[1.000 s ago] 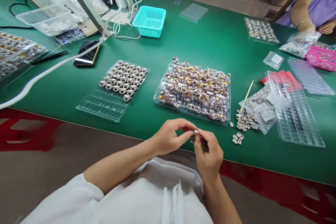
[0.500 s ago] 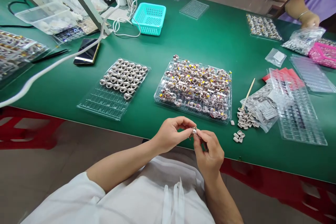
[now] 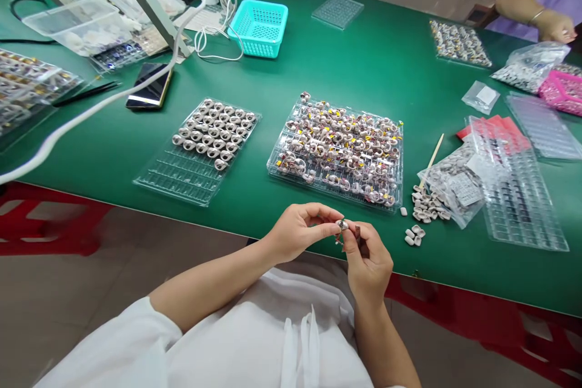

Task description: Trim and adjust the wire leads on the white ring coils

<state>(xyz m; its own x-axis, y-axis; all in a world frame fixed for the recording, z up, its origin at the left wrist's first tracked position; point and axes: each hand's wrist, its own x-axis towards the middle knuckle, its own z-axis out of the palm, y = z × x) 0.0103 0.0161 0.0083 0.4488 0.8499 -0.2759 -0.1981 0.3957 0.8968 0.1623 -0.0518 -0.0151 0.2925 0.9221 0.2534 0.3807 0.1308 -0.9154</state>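
Observation:
Just past the table's front edge, my left hand [image 3: 302, 230] pinches a small pale oval part [image 3: 342, 225] between thumb and fingertips. It has a dark centre, and thin reddish wires hang below it. My right hand [image 3: 368, 257] meets it from the right, thumb and index finger closed at its edge. A short brown strip [image 3: 357, 234] shows between the right fingers; what it belongs to is hidden. Beyond the hands lies a clear tray [image 3: 334, 189] crowded with wired pale parts. Left of that, another clear tray [image 3: 177, 177] carries rows of pale oval shells [image 3: 213, 133].
At right are loose pale pieces [image 3: 414, 235], a wooden stick [image 3: 436, 154], a plastic bag of parts [image 3: 454, 182] and clear trays [image 3: 522, 194]. A turquoise basket [image 3: 259, 27], phone [image 3: 149, 88] and white cable [image 3: 113, 100] lie farther left. A co-worker's hand [image 3: 555, 25] is at far right.
The small part has turned in my fingers, now showing its dark centre and reddish wires. My right hand has shifted slightly right. The co-worker's hand has lifted away from the bag.

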